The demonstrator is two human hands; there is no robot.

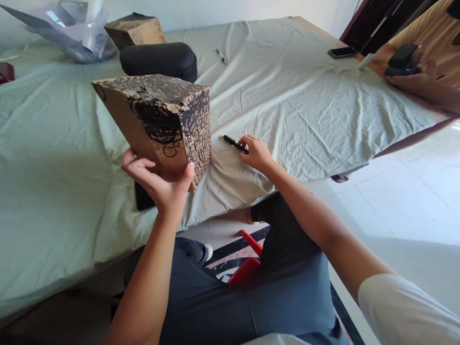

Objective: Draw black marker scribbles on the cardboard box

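Note:
My left hand [158, 179] holds a cardboard box [161, 122] up from below, thumb and fingers curled round its lower edge. The box is covered in black marker scribbles on its top and right faces. My right hand [256, 152] rests on the pale green sheet [305, 105] at the bed's edge, its fingers closed on a black marker [234, 143] that lies pointing left. The box hangs above the sheet, a little left of the marker.
A second scribbled cardboard box [138, 29] and a black cushion [158, 60] lie further back, beside clear plastic packaging [72, 28]. A pen [221, 56] lies on the sheet. Another person's hands [413, 76] hold a dark device at the far right, near a phone [342, 51]. A red stool [246, 261] is between my knees.

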